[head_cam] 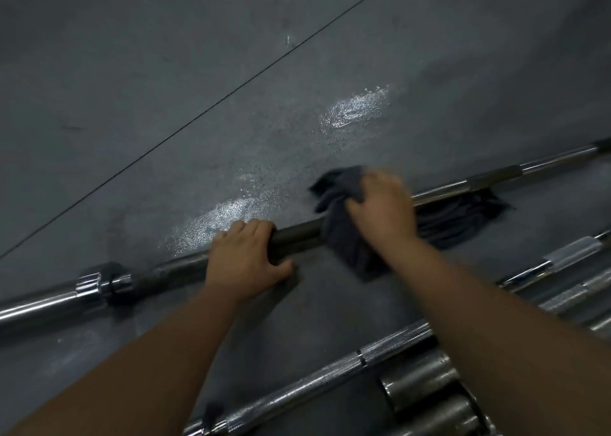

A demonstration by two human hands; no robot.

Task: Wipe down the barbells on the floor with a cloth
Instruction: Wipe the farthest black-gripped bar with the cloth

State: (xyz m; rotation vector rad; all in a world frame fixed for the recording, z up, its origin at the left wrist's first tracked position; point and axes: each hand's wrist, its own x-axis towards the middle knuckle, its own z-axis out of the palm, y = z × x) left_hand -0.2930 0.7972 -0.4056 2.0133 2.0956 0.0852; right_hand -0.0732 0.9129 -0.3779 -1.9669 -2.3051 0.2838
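A long steel barbell [297, 234] lies on the grey floor, running from lower left to upper right, with a chrome collar [105, 285] near its left end. My left hand [246, 258] wraps around the dark shaft just left of centre. My right hand [380, 205] presses a dark grey cloth [342, 227] around the shaft, right beside the left hand. The cloth drapes over both sides of the bar and hides that stretch of it. My right hand looks blurred.
A second knurled barbell [317, 381] lies nearer me, under my right forearm. More bars and thick sleeves [420, 381] are piled at the lower right. Another dark cloth [463, 215] lies under the bar at right. Wet shiny patches [357, 108] mark the floor beyond the bar.
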